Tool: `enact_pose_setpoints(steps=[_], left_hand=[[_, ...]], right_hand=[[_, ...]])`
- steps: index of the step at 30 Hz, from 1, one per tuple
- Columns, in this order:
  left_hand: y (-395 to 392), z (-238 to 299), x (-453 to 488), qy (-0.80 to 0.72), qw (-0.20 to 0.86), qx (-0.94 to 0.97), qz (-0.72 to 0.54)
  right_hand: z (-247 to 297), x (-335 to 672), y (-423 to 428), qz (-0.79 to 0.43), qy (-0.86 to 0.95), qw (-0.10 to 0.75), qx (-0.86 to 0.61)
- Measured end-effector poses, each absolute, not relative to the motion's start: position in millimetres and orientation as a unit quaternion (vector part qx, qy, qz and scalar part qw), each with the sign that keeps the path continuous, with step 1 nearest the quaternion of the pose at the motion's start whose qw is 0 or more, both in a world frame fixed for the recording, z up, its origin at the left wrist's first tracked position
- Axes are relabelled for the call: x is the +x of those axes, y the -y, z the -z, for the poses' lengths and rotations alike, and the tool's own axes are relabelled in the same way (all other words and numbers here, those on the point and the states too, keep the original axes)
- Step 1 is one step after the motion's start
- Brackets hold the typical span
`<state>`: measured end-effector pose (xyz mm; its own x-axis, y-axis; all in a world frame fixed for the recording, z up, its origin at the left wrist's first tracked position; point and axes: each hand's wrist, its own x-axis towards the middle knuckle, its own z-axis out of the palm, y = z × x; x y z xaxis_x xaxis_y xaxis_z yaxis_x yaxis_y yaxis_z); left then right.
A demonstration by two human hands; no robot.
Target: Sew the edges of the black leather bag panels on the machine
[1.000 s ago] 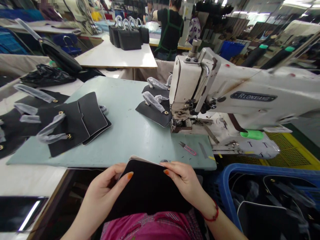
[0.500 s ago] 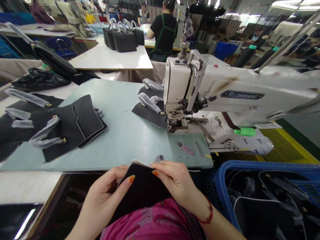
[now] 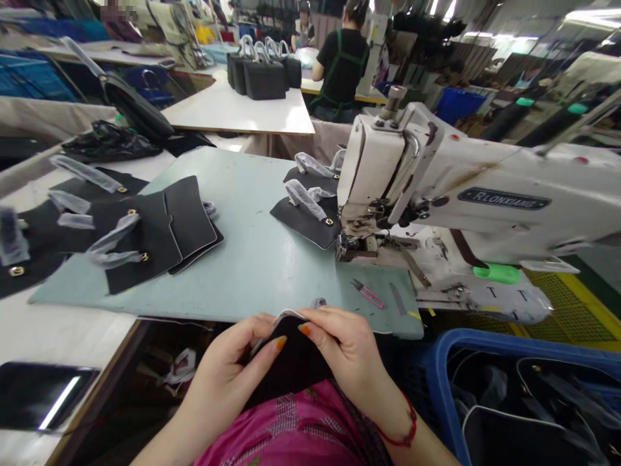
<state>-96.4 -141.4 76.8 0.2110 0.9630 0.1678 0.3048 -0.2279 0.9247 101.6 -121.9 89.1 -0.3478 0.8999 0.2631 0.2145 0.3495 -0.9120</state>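
A black bag panel (image 3: 291,362) with a pale piped edge is in both my hands, in front of my lap. My left hand (image 3: 237,362) pinches its left edge, thumb on the dark face and fingers behind. On the upper right edge, my right hand (image 3: 347,343) grips in the same way, thumb near the corner. The panel's lower part runs into shadow above my pink apron (image 3: 291,430). Just beyond the hands lie pink-handled thread snips (image 3: 369,294) on the pale green sewing table (image 3: 242,278). The white sewing machine (image 3: 436,175) stands to the right.
Black bag panels with wrapped handles (image 3: 155,236) lie on the left, and another stack (image 3: 310,213) sits beside the machine head. A blue basket (image 3: 439,388) at right holds more pieces. A phone (image 3: 43,395) rests at lower left. Across the tables stands a person in a green-strapped apron (image 3: 342,61).
The view has swung a little left, so the surroundings sit farther right. Both hands keep their hold on the panel, and its top edge now bends up more between them.
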Motion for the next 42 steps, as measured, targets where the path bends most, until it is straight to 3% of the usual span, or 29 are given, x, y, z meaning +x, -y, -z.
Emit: enact_pose_setpoints(steps=[32,36,42], left_hand=[[146,-74,-93,-0.497,0.408,0.655,-0.396],[140,-77,-97,-0.480,0.439,0.670,-0.357],[132,-84,-100,-0.411,0.359,0.766,-0.341]], right_hand=[[-87,86,123,-0.390,0.687,0.474,-0.389],[-87,86,123,-0.415,0.677,0.471,-0.385],[-92,94,118,-0.505,0.640,0.444,-0.371]])
